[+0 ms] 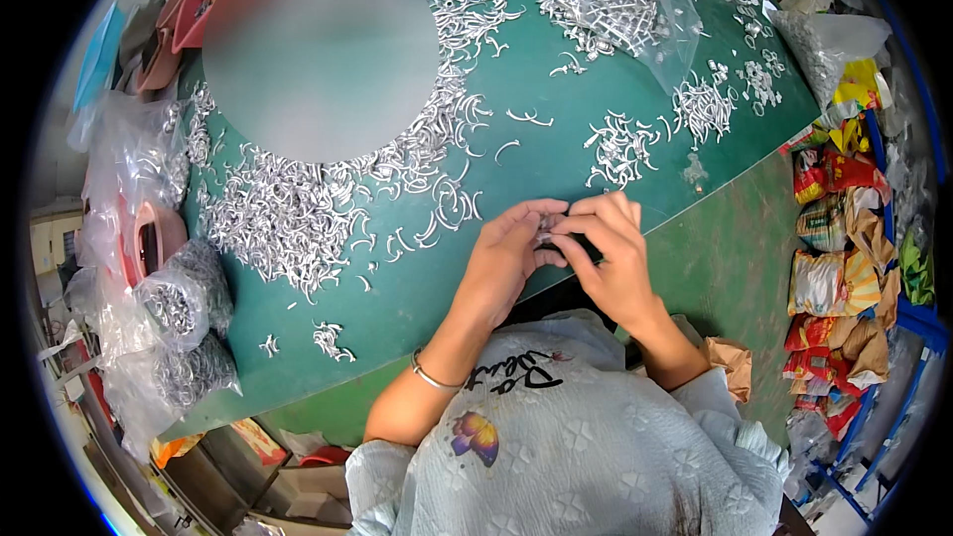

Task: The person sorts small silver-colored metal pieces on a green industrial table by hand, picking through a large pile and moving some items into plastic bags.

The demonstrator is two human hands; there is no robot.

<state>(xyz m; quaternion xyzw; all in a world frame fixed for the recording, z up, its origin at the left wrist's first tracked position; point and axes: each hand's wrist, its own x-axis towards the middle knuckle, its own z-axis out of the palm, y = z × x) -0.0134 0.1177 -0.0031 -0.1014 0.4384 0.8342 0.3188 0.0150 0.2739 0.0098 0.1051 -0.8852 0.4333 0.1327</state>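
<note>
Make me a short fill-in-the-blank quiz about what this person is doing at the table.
1. The table top is coloured ____.
2. Both hands, left hand and right hand, pinch a small ____ part.
3. The bracelet sits on the ____ wrist.
4. The biggest heap of metal pieces lies to the person's ____.

Missing words: green; metal; left; left

Green table (556,154), green floor (725,258), blue rack (918,323) with colourful packets (829,283) at right

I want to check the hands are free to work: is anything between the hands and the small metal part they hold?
Nothing visible. The left hand and right hand both pinch the small metal part directly, just above the green table edge.
</note>
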